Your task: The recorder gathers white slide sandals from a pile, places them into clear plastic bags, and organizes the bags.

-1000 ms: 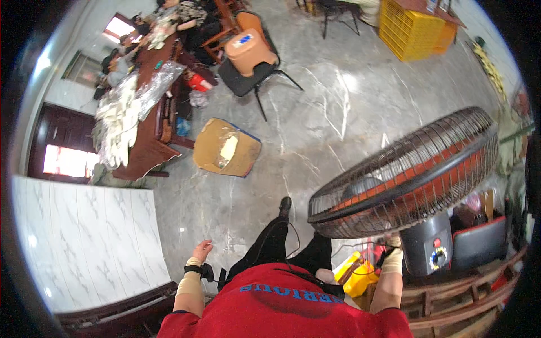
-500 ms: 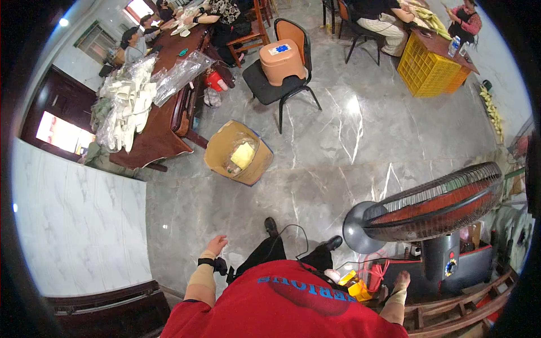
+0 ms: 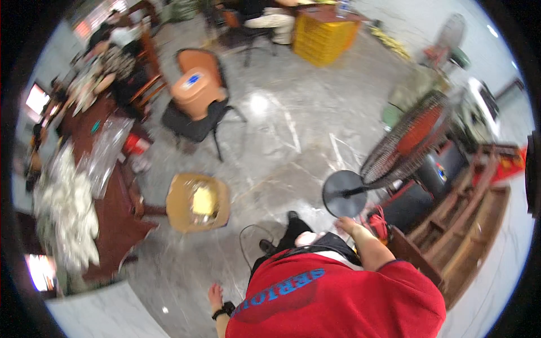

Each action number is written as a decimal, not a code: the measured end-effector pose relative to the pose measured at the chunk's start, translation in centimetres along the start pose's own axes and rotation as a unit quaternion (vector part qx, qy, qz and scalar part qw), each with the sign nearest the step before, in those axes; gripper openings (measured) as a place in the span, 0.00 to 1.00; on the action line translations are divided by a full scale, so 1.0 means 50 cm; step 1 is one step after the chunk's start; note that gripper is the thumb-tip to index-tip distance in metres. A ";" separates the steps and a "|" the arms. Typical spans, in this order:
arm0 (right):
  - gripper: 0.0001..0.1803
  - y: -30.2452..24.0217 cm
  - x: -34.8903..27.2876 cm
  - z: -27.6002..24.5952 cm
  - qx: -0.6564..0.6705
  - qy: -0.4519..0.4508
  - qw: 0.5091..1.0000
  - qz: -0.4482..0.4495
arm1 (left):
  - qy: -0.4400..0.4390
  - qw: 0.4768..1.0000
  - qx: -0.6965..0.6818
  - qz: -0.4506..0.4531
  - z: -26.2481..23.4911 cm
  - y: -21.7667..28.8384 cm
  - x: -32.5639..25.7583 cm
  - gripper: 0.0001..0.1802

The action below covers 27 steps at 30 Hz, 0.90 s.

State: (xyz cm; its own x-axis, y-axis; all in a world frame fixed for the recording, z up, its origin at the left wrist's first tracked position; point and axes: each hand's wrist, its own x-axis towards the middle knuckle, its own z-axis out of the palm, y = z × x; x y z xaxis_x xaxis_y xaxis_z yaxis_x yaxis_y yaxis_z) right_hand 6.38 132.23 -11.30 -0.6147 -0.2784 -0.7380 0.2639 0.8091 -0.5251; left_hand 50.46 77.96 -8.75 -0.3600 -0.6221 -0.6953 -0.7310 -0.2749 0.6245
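My left hand point(image 3: 215, 296) hangs at my left side above the floor, a black band on its wrist. Its fingers look loosely apart, and nothing shows in them. My right hand point(image 3: 345, 225) reaches forward just in front of the round base point(image 3: 345, 193) of a standing fan point(image 3: 407, 138). Blurred, its fingers seem apart and hold nothing visible. A red item point(image 3: 377, 224) lies beside my right forearm, and a pale pinkish thing point(image 3: 307, 239) shows by my waist; I cannot make out its kind.
An open cardboard box point(image 3: 177, 208) with something yellow inside stands ahead left. Behind it, a chair point(image 3: 189, 127) carries an orange stool point(image 3: 197, 96). The left table point(image 3: 121, 225) bears a pale heap point(image 3: 65, 208). A wooden frame point(image 3: 479, 225) lies right; a thin cable point(image 3: 243, 236) crosses the floor.
My view has turned to the right, so the box, chair and table sit further left. My right arm has swung forward from my side toward the fan base. My left hand still hangs low.
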 end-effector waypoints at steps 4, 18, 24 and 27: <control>0.16 -0.309 0.110 -0.019 -0.064 0.004 0.997 -0.036 | -0.024 0.998 -0.037 -0.054 0.011 0.018 0.029 0.22; 0.12 -0.676 0.609 -0.229 -0.047 -0.124 0.991 -0.014 | 0.196 0.964 -0.179 -0.004 0.068 0.387 0.284 0.23; 0.12 -0.914 0.770 -0.421 -0.099 -0.078 0.992 0.028 | 0.230 0.956 -0.095 0.157 0.154 0.735 0.399 0.20; 0.13 -1.065 0.852 -0.450 -0.119 -0.043 0.992 -0.014 | 0.224 0.947 -0.140 0.182 0.129 0.877 0.424 0.19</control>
State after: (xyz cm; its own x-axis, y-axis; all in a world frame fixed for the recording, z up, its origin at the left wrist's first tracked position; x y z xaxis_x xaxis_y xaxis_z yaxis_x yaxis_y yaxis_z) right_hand -50.58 88.96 -5.23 -0.5506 -0.3371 -0.7637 0.0579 0.8972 -0.4377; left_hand 7.02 57.44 1.60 -0.2306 -0.9445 -0.2340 -0.4012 -0.1268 0.9072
